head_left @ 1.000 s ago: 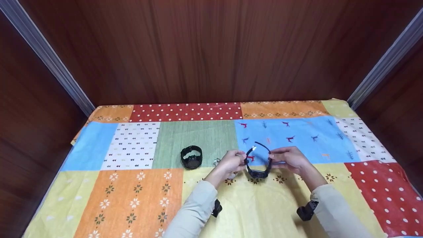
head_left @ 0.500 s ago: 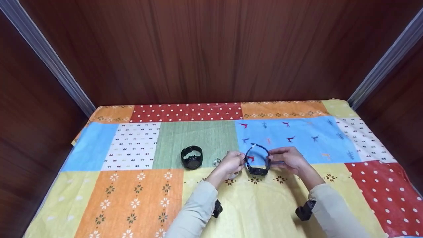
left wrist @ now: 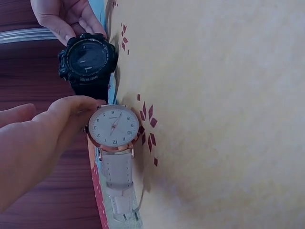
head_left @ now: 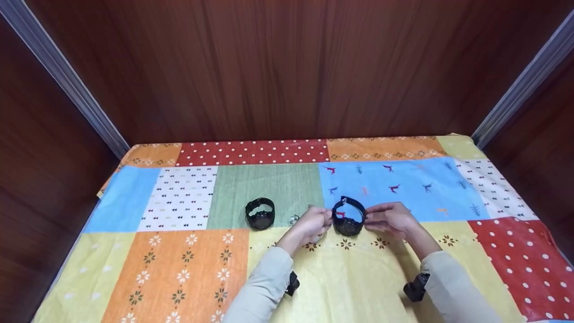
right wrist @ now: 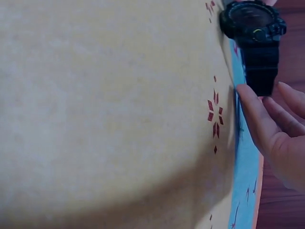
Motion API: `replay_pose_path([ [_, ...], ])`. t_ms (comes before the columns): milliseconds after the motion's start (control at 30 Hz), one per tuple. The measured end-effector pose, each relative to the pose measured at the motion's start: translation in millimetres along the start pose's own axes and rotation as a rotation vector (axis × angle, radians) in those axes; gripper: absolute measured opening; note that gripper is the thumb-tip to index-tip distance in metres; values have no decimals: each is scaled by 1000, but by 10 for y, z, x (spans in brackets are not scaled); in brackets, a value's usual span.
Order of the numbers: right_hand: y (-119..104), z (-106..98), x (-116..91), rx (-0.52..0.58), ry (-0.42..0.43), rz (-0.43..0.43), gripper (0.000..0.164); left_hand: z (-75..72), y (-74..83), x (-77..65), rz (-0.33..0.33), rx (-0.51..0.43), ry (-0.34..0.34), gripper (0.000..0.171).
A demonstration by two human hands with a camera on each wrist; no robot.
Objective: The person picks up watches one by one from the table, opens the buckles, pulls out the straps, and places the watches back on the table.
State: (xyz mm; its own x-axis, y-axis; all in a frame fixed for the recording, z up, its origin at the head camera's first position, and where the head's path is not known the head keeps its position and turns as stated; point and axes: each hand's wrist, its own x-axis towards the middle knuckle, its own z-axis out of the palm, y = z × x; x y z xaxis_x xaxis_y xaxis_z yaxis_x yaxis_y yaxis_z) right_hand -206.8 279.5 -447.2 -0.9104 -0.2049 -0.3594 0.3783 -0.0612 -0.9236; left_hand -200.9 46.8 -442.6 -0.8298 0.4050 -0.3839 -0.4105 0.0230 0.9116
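A black digital sports watch stands on the patchwork cloth with its strap looped upward and its face tilted up. At the left side of this strap my left hand pinches with its fingertips, partly hidden in the left wrist view. Against the strap's opposite side lie the fairly straight fingers of my right hand; the right wrist view has its thumb and fingers apart at the strap. A white-dial watch with a rose-gold case and pale strap is right beside my left hand, mostly behind it in the head view.
Another black watch stands to the left on the green patch. A small shiny piece shows just left of my left hand. The patchwork cloth covers the table, and a dark wood panel rises behind it.
The black sports watch has turned between my hands so its face points up toward the head camera and its strap loop has closed up. My right fingers have straightened against the strap.
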Motion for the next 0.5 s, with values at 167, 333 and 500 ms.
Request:
replay_pose_path([
  [167, -59, -16, -19, -47, 4, -12, 44, -31, 21, -1, 78, -70, -24, 39],
  [333, -164, 2, -51, -40, -2, -32, 36, -99, 54, -15, 98, -79, -16, 24],
  [500, -269, 53, -60, -82, -3, -66, 25, -198, 108, -59, 71, -53, -11, 38],
])
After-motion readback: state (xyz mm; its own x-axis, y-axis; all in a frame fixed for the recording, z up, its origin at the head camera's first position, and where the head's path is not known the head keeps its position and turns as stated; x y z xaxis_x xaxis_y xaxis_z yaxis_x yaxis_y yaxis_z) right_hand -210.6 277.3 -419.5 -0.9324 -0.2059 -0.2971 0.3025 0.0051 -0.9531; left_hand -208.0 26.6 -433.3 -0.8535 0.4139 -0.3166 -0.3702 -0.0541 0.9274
